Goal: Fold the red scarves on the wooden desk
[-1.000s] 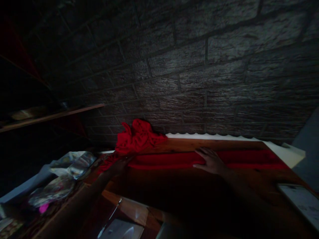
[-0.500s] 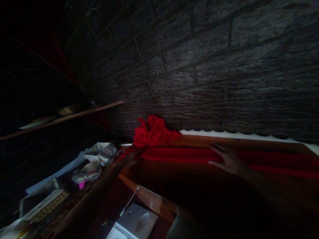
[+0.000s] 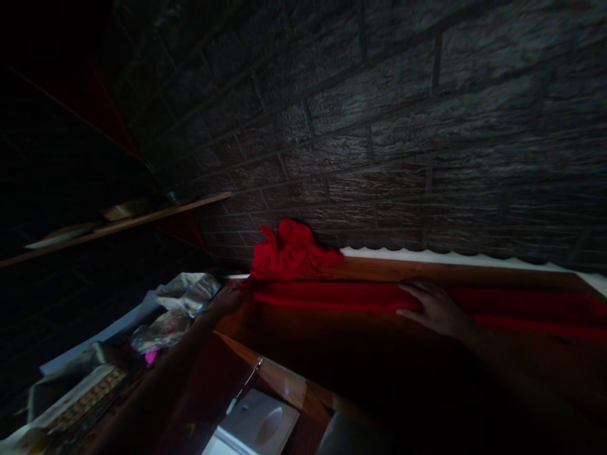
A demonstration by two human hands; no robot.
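A long red cloth (image 3: 332,296) lies as a folded strip along a brown wooden surface (image 3: 303,325) beside the wall. On its middle rests my right hand (image 3: 436,308), thumb and fingers apart. My left hand (image 3: 231,298) is at the strip's left end, touching or very near it. Dimness and blur hide how its fingers are bent. Just behind that end sits a crumpled heap of red cloth (image 3: 290,249), printed with small dark marks.
Left of me are clear plastic bags (image 3: 190,292) and a woven-sided basket (image 3: 88,398). A wall shelf (image 3: 165,213) juts out above them. Below, a white box-like object (image 3: 260,420) is beside a metal stay (image 3: 245,384). White scalloped trim (image 3: 441,257) edges the brick-patterned wall (image 3: 332,145).
My left hand has moved left along the cloth to its left end. My right hand stays in nearly the same place on the strip. The view has shifted slightly.
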